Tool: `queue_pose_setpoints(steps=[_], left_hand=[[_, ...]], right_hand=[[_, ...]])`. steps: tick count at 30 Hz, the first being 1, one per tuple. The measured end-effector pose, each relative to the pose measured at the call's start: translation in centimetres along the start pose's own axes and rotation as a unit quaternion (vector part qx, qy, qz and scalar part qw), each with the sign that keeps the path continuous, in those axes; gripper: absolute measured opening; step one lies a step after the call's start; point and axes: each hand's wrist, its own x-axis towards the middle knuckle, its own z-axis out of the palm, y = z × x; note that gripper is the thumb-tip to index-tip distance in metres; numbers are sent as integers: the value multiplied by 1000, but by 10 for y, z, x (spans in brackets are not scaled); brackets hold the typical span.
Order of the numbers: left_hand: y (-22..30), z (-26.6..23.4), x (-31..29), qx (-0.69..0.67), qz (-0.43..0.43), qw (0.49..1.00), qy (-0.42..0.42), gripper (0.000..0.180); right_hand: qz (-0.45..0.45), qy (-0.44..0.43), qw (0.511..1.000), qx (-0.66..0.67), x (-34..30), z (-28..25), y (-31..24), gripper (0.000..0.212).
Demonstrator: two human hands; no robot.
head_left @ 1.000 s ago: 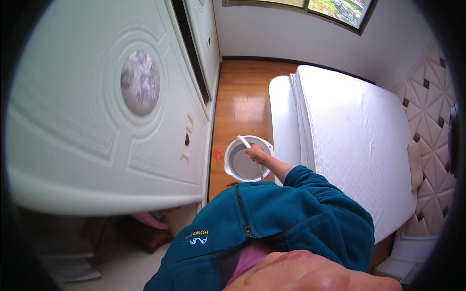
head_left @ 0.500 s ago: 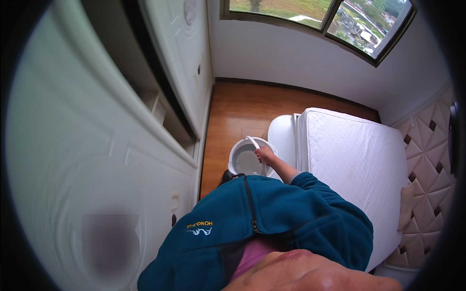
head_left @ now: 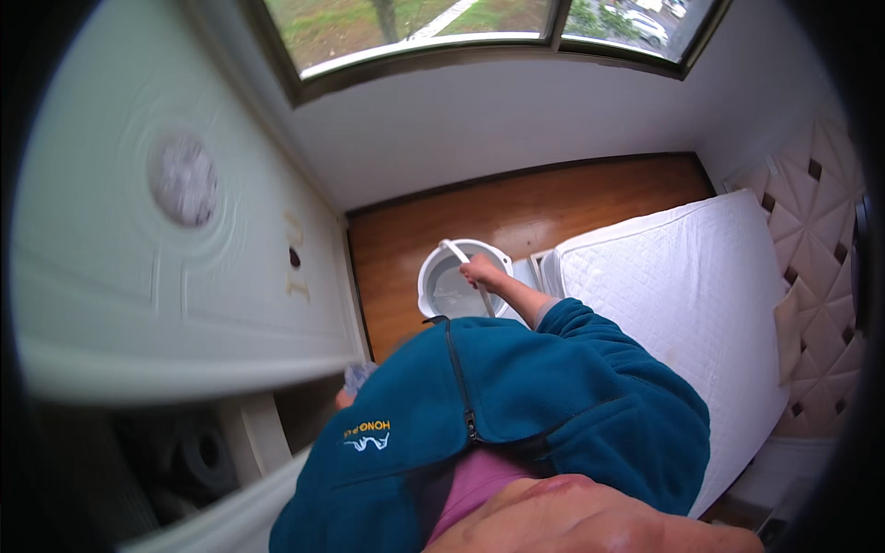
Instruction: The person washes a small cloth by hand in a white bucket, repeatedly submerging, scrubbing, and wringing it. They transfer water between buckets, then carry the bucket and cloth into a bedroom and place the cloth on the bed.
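My right hand (head_left: 481, 273) is closed round the pale handle (head_left: 454, 249) of a white bucket (head_left: 423, 284). Greyish water seems to stand in the bucket, which hangs or rests just in front of me; I cannot tell whether it touches the floor. At my left side a small part of my left hand (head_left: 344, 399) shows past the teal jacket. A crumpled, pale bluish-white thing (head_left: 359, 376) sticks out of it, too little in view to name. Most of that hand's fingers are hidden.
To the left stands a white wardrobe door (head_left: 230, 276), with an open compartment (head_left: 253, 433) and a dark roll-like object (head_left: 205, 456) below it. A bed with a white mattress (head_left: 645, 304) lies to the right, beside a padded headboard (head_left: 811, 267). Ahead are wooden floor (head_left: 553, 207), wall and window (head_left: 424, 46).
My view has turned left and nearer the window wall. The bucket has come along in my right hand. Part of my left hand and the crumpled thing now show at my left side.
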Motion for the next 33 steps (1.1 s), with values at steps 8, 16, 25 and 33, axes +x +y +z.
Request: queue_pose_setpoints(steps=[8,16,25,33], left_hand=[[129,-36,134,77,9,995,-68,41],[273,-63,315,102,69,986,-109,41],[430,-102,504,211,184,946,-161,41],[630,-58,533,268,276,905,-183,41]], right_hand=[[-39,93,986,-135,121,-102,-60,20],[105,145,964,-194,230,-202,-107,29],[88,316,924,-196,287,-284,-91,24],[166,330,926,-78,311,-382,-79,29]])
